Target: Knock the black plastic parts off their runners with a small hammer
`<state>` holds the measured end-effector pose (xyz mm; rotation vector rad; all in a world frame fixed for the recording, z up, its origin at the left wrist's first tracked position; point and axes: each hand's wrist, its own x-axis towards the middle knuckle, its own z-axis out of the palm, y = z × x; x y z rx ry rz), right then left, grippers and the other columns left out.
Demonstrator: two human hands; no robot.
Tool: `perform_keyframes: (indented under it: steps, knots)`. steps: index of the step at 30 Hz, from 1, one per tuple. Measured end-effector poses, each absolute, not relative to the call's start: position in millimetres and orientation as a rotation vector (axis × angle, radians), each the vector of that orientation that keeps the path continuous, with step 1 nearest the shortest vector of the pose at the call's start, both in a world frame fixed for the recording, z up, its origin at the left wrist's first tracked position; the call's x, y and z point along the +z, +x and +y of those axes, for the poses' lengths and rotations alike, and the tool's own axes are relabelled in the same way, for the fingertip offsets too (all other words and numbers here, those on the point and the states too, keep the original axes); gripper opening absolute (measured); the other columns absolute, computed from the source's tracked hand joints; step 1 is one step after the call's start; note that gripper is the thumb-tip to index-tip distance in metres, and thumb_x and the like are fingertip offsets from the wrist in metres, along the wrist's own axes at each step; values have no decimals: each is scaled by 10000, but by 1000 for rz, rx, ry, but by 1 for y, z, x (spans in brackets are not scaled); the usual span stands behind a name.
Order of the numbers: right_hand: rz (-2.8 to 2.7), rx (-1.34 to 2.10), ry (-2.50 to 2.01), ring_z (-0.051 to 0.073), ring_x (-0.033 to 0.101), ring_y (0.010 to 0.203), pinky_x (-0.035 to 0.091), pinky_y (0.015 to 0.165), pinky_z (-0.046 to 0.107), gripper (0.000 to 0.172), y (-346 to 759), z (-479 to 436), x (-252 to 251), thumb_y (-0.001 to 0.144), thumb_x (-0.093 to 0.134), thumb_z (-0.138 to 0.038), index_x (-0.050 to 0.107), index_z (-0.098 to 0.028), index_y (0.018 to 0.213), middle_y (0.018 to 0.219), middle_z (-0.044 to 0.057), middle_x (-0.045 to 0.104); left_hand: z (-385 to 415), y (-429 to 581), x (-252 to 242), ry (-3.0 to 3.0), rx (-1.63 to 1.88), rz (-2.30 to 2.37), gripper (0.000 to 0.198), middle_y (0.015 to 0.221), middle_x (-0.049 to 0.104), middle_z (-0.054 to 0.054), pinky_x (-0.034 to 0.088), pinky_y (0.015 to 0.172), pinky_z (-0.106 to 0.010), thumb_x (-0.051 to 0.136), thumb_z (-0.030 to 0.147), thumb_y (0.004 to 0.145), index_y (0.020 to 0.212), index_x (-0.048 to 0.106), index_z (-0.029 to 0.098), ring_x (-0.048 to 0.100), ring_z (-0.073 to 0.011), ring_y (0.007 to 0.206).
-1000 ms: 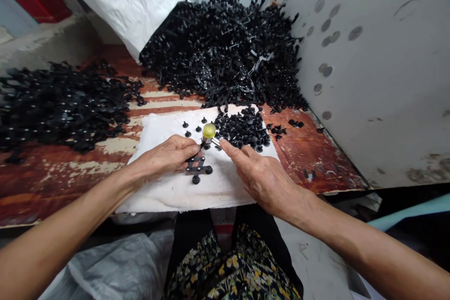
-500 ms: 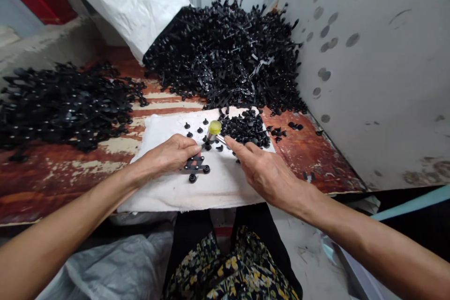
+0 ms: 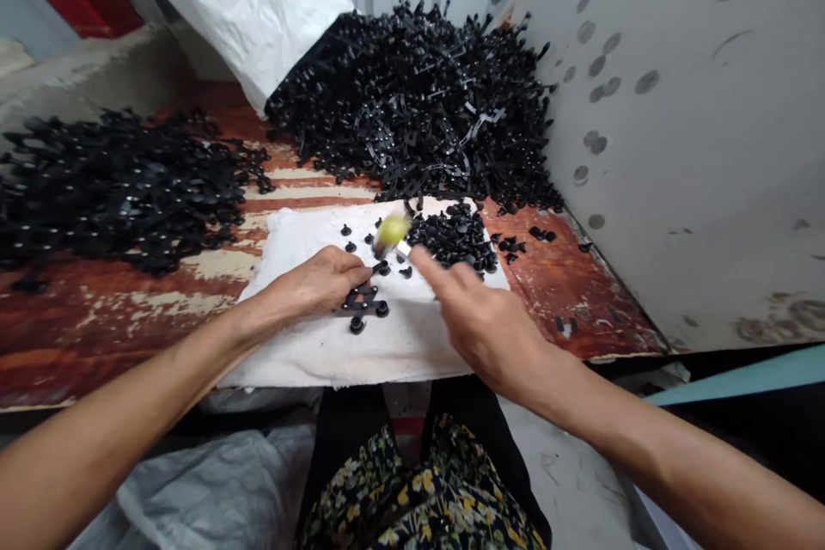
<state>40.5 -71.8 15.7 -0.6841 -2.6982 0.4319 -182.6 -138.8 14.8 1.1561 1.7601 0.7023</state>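
Observation:
My left hand (image 3: 335, 275) is closed on a black jointed plastic bracket (image 3: 362, 299) with shiny rivets, pinching it against the white cloth (image 3: 412, 352). Round black caps sit at the bracket's ends, one of them just beyond my fingertips. My right hand (image 3: 480, 318) grips the handle of a small mallet (image 3: 393, 230) with a yellow face. Motion blurs the mallet head, which is above the cap near my left fingertips. A few loose black caps (image 3: 346, 230) stand on the cloth beyond my left hand.
Small black caps (image 3: 455, 236) lie heaped on the cloth's right side. A large pile of black parts (image 3: 438, 103) spills from a white sack (image 3: 258, 9) at the back. Riveted brackets (image 3: 122, 189) are piled at left. A grey panel (image 3: 696, 155) bounds the right side.
The mallet head has lifted slightly off the cap by my left fingertips and is blurred. My left hand keeps its hold on the bracket in nearly the same place.

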Motion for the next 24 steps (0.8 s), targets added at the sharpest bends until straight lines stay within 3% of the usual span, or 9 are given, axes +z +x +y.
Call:
perform_keyframes:
  steps: [2, 5, 8, 11, 14, 19, 22, 24]
  knots:
    - [-2783, 477, -711, 199, 621, 679, 559, 681, 375, 704, 39, -71, 18, 817, 373, -29, 403, -200, 1499, 943, 101, 667, -139, -184, 16, 1183, 697, 1764, 350, 447, 375, 40, 182, 400, -223, 575, 412, 753, 504, 473, 189, 271, -70, 403]
    - [-2563, 696, -679, 203, 636, 850, 534, 789, 367, 524, 32, -66, 25, 913, 387, -136, 445, -168, 1432, 1023, 96, 673, -141, -182, 18, 1246, 673, 1683, 373, 468, 378, 41, 192, 408, -218, 588, 454, 762, 527, 482, 183, 271, -68, 423]
    - [-2371, 981, -726, 160, 570, 719, 492, 661, 301, 267, 23, -63, 24, 916, 502, -319, 597, -148, 1099, 827, 32, 631, -146, -174, 21, 1340, 613, 1524, 390, 499, 386, 45, 209, 427, -212, 566, 497, 787, 578, 492, 175, 286, -68, 453]
    - [-2242, 1409, -826, 99, 449, 528, 384, 487, 233, 160, 16, -66, 16, 862, 556, -335, 533, -193, 792, 636, -45, 498, -153, -165, 25, 1444, 585, 1489, 377, 521, 381, 50, 224, 447, -212, 539, 481, 800, 587, 483, 175, 310, -71, 477]
    - [-2040, 1750, -886, 72, 375, 422, 322, 397, 198, 102, 14, -74, 9, 847, 541, -296, 486, -218, 814, 569, -90, 435, -156, -161, 30, 1489, 668, 1632, 340, 520, 394, 48, 252, 460, -212, 522, 445, 783, 582, 516, 171, 333, -78, 488]
    - [-1927, 1932, -825, 60, 393, 401, 297, 355, 165, 211, 16, -85, 12, 817, 594, -379, 447, -229, 796, 549, -93, 482, -151, -163, 33, 1422, 842, 1750, 323, 497, 422, 48, 277, 459, -217, 541, 436, 751, 568, 544, 170, 346, -79, 467]
    - [-1771, 1986, -808, 53, 425, 416, 300, 346, 160, 200, 16, -86, 14, 804, 586, -355, 430, -232, 819, 658, -71, 571, -153, -166, 28, 1306, 1088, 1865, 323, 586, 529, 31, 335, 488, -218, 593, 479, 762, 704, 598, 162, 429, -95, 514]
    - [-1730, 1903, -820, 45, 425, 422, 309, 355, 160, 193, 18, -85, 15, 809, 590, -345, 439, -226, 819, 687, -69, 581, -160, -169, 24, 1186, 1238, 1934, 387, 755, 632, -6, 399, 531, -232, 597, 545, 787, 860, 617, 165, 528, -124, 607]
